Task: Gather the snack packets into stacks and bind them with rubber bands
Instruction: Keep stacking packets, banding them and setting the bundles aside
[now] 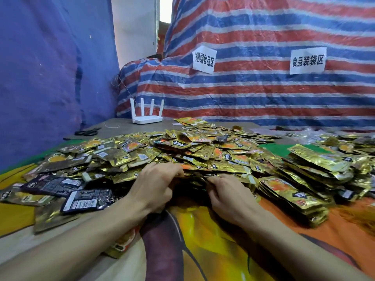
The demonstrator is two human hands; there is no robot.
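Two hands work together, both closed on one bunch of packets [193, 176] at the near side of the loose pile. Left hand [156, 185]: fingers curled over the bunch's top and left side. Right hand [229, 196]: thumb and forefinger pinch its right edge, remaining fingers curled. The bunch sits between the palms, low over the cloth-covered desk [213, 240]. It is shadowed, so its count is not readable. No rubber band visible on either hand or on the bunch.

Outward: loose snack packets [182, 151] spread from the desk's left edge across the middle toward the far edge. A great many, unsorted, mostly gold, with dark ones near the left edge. Squared stacks [294, 197] lie toward the right edge; bands on them cannot be made out. Orange stringy heap [361, 218] at the right edge, possibly rubber bands, too blurred to say. Scissors [87, 131] and router [146, 116] near the far left corner.

Judgement: early in the task; some stacks formed, bulk of the pile left. Step in hand looks like gathering and squaring; binding of this bunch not yet done
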